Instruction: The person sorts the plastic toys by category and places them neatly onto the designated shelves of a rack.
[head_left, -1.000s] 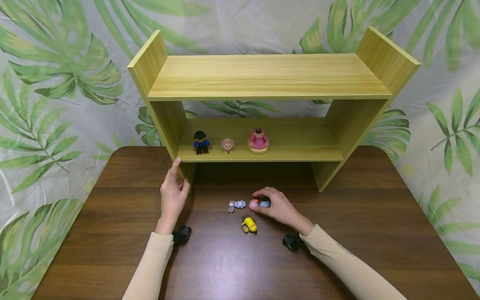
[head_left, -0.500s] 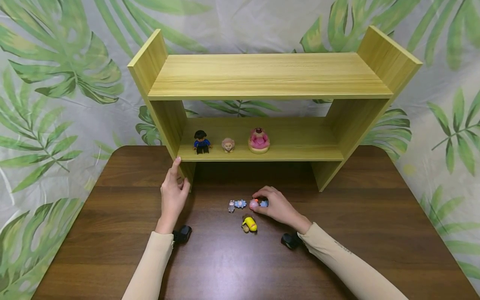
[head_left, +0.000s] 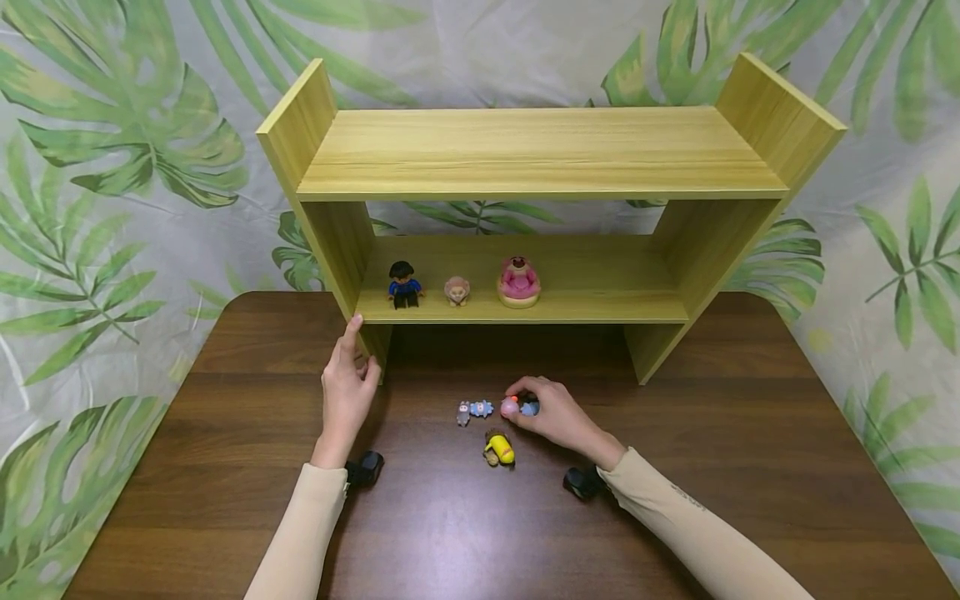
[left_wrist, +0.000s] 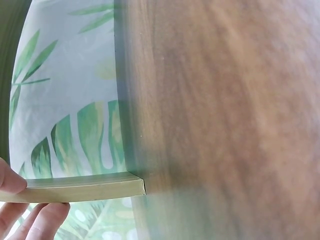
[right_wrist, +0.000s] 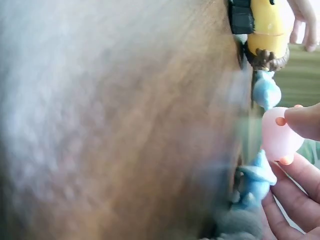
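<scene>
One rounded, pale-pink toy with orange nubs is pinched between thumb and fingers in your right hand, at the middle of the dark wooden bench. Your left hand pinches the left side panel of the pale wooden shelf unit. A loose grip could drop the toy; a rightward swing could knock the small spiky blue figure just beside it.

- A staged tabletop corner; whether in a home or a studio cannot be told.
- Wrinkled leaf-print cloth hangs behind and at both sides, like a backdrop.
- A dark wood-grain desk carries a pale shelf unit.
- Small toy figures stand on its middle board.
</scene>
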